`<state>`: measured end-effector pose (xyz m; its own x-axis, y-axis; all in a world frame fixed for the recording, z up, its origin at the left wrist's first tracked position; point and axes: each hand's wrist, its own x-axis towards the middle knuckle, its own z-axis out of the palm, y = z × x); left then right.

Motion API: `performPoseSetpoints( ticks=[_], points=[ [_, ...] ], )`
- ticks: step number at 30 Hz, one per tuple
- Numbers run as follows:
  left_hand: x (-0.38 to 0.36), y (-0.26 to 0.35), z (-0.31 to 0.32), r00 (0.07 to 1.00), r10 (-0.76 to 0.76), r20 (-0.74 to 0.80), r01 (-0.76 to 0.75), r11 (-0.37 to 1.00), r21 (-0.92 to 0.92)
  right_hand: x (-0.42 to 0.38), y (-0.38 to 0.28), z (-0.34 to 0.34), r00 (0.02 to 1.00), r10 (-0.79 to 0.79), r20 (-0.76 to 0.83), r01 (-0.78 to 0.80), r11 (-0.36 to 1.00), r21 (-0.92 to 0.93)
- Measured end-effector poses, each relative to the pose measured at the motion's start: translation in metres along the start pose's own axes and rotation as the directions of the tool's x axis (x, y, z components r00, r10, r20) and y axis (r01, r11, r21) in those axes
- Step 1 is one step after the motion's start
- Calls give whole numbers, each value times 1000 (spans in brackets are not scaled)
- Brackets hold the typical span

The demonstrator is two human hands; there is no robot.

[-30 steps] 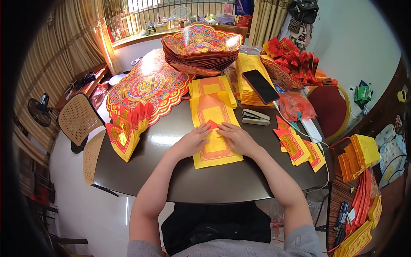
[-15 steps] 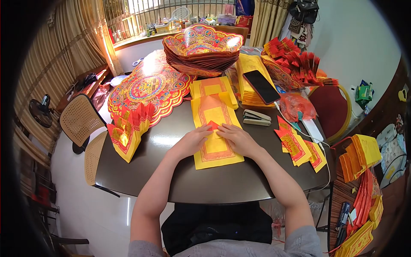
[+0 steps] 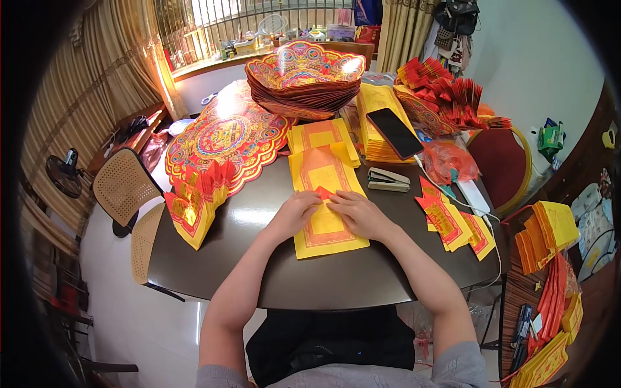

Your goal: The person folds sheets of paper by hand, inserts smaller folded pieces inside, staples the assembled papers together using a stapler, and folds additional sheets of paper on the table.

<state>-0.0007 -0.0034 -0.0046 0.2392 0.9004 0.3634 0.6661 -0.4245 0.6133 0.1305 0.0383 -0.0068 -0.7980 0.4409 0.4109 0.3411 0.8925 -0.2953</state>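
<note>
A long yellow paper sheet (image 3: 326, 226) with a red printed border lies on the dark table (image 3: 259, 258) in front of me. My left hand (image 3: 294, 212) and my right hand (image 3: 358, 212) rest on its middle, fingertips meeting at a small red folded paper piece (image 3: 323, 192). Both hands pinch and press that piece against the sheet. A second yellow sheet (image 3: 322, 136) lies just beyond it.
A stapler (image 3: 388, 180) lies right of the sheet, with a black phone (image 3: 394, 132) on a yellow paper stack behind it. Folded red-yellow pieces lie at left (image 3: 193, 202) and right (image 3: 453, 223). Ornate paper bowls (image 3: 304, 74) and a round printed sheet (image 3: 223, 136) fill the back.
My hands have stayed on the red piece, with only slight finger movement. The view has shifted a little.
</note>
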Motion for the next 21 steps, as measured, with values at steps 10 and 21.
performPoseSetpoints(
  ticks=[10,21],
  points=[
    [4,2,7,969,-68,-238,98,988,118,0,-5,-4,1000,-25,2,25,1000,-18],
    [4,-7,13,984,-37,-173,51,996,78,-1,-10,-1,996,82,-26,-82,996,-21]
  ],
)
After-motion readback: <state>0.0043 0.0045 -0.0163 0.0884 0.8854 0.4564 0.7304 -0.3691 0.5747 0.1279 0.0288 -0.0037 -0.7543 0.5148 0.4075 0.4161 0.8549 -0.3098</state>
